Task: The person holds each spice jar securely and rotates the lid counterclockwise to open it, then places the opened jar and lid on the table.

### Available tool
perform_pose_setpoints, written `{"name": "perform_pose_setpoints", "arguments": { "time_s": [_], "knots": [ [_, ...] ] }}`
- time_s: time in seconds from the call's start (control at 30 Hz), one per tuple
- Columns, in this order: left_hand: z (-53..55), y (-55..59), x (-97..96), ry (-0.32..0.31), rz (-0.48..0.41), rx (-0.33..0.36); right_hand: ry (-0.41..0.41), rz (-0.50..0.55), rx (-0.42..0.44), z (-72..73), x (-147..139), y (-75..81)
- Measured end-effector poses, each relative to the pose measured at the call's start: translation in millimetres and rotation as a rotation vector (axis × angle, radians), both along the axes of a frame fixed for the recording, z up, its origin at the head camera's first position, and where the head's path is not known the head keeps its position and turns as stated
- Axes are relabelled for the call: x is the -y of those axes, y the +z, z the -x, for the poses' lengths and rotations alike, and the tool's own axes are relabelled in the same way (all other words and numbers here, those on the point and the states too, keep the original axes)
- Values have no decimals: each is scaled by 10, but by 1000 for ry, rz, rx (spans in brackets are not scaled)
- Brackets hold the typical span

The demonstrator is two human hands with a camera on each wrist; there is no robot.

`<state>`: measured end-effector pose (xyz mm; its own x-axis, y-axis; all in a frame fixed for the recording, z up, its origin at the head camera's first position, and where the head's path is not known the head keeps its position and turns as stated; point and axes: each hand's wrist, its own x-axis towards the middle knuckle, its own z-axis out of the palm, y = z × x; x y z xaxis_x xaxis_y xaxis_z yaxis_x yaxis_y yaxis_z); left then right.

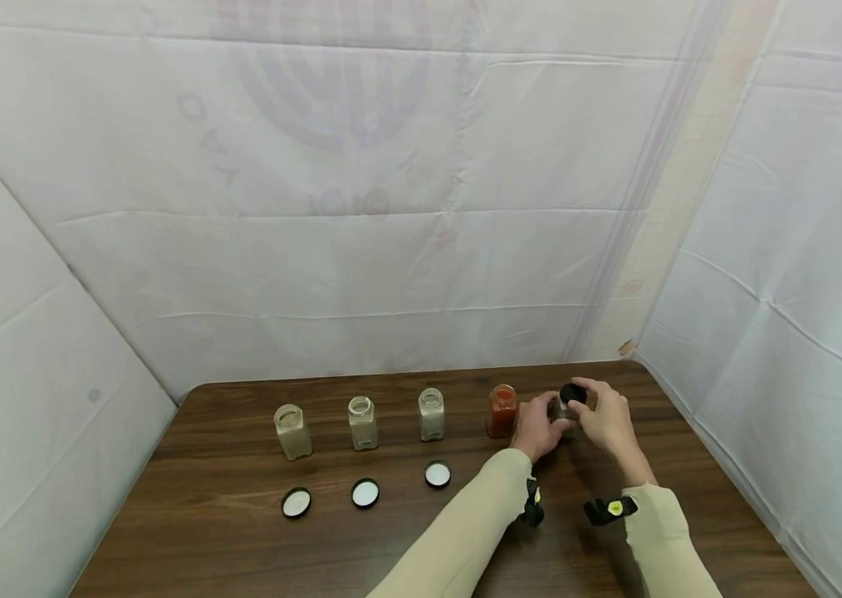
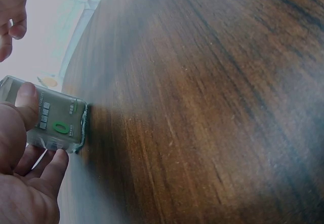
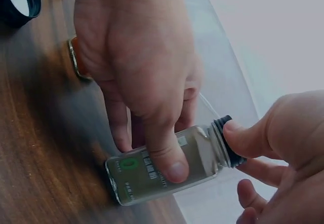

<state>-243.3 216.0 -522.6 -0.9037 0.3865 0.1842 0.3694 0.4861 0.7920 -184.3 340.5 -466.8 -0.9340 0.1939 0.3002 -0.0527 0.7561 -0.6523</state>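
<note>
At the right end of a row of jars, my left hand point(image 1: 536, 428) grips a clear glass spice jar point(image 3: 157, 171) by its sides. The jar has a green mark and white print on its face, and brownish contents show through the glass. My right hand point(image 1: 608, 419) pinches the black screw cap point(image 3: 229, 140) between thumb and fingers, right at the threaded neck. Close beside the left hand stands an uncapped jar of red powder point(image 1: 501, 411). The left wrist view shows the held jar's base near the tabletop.
Further left stand three uncapped jars with pale contents point(image 1: 432, 415) point(image 1: 363, 425) point(image 1: 293, 433). Before them lie three upturned black caps with white liners point(image 1: 438, 474) point(image 1: 364, 493) point(image 1: 296, 502). Another upturned cap point(image 3: 20, 1) shows in the right wrist view. White sheeting point(image 1: 361, 249) surrounds the wooden table point(image 1: 227, 548).
</note>
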Motion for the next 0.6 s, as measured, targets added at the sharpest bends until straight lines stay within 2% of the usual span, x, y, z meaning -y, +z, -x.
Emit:
{"name": "perform_pose_setpoints", "arguments": {
  "time_s": [0.13,0.23,0.3,0.47,0.6],
  "knots": [
    [2,8,10,-2,5,-6,21,-10,23,-4,-7,12],
    [0,16,9,7,12,-8,0,-15,19,11,13,-6],
    [-3,19,7,16,15,-10,-45,-1,11,31,36,-21],
    [-9,25,1,36,13,-17,-219,24,42,75,113,-34],
    [-5,32,0,38,8,-4,-269,5,53,81,144,-29]
  ]
}}
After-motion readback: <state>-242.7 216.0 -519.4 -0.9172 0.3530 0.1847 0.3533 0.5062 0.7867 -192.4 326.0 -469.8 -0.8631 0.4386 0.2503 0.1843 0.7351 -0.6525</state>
